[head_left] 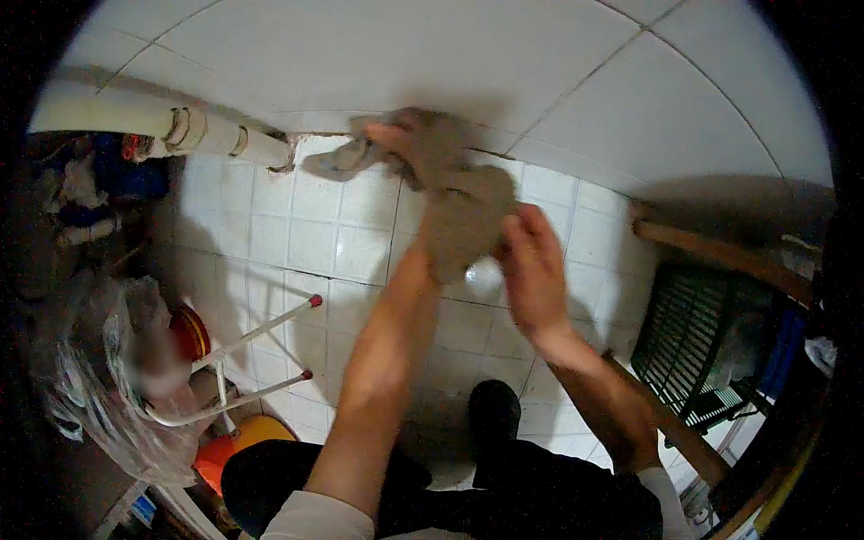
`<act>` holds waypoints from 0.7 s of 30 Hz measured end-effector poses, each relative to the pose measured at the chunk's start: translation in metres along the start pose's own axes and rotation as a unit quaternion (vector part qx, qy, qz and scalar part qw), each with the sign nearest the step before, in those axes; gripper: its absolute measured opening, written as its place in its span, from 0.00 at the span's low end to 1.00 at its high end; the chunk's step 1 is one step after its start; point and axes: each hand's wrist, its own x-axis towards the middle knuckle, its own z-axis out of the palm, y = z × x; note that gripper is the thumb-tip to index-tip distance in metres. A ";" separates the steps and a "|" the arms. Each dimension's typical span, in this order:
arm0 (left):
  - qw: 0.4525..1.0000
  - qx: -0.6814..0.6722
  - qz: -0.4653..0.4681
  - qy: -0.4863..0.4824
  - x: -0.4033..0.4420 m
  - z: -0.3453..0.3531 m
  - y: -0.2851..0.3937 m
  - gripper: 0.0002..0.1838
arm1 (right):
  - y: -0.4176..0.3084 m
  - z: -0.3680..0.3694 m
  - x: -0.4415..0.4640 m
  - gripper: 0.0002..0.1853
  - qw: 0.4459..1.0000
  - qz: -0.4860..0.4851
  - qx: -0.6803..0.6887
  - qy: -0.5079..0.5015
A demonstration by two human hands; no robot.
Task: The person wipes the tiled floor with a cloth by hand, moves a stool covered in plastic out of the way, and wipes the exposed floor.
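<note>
A grey-brown cloth (472,211) hangs in loose folds in front of the tiled wall, near where the wall meets the floor. My left hand (396,139) is mostly wrapped in the cloth; only a bit of skin shows, and its fingers are hidden. At the cloth's right edge, my right hand (533,261) has its fingers bent against the fabric, pinching it. One end of the cloth sticks out to the left. The cloth is blurred.
White pipes (207,133) run along the wall at the left. Below them are a white metal frame (261,335) with red tips, clear plastic bags (117,387) and an orange container (238,445). A dark green crate (688,328) and a wooden bar (720,256) stand at the right.
</note>
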 end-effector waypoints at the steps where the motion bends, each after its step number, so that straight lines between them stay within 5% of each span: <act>1: 1.000 0.017 0.017 -0.020 -0.021 0.009 0.013 0.44 | 0.001 -0.023 -0.007 0.12 0.999 0.020 0.035 0.015; 5: 0.990 0.046 0.082 -0.105 -0.094 0.038 0.069 0.47 | -0.033 -0.078 -0.031 0.25 0.951 0.067 0.191 0.233; 8: 0.973 -0.047 0.021 -0.226 -0.106 0.032 0.103 0.48 | -0.036 -0.099 -0.028 0.24 0.949 0.017 0.182 0.258; 14: 0.946 0.025 0.324 0.000 0.021 0.019 0.074 0.41 | -0.016 -0.068 -0.022 0.17 0.963 0.064 0.187 0.185; 16: 0.932 0.035 0.358 0.052 0.056 0.012 0.077 0.40 | -0.012 -0.061 -0.017 0.15 0.966 0.080 0.182 0.164; 21: 0.957 -0.101 0.252 0.105 0.101 -0.005 0.135 0.38 | -0.030 -0.034 -0.001 0.13 0.980 0.035 0.154 0.118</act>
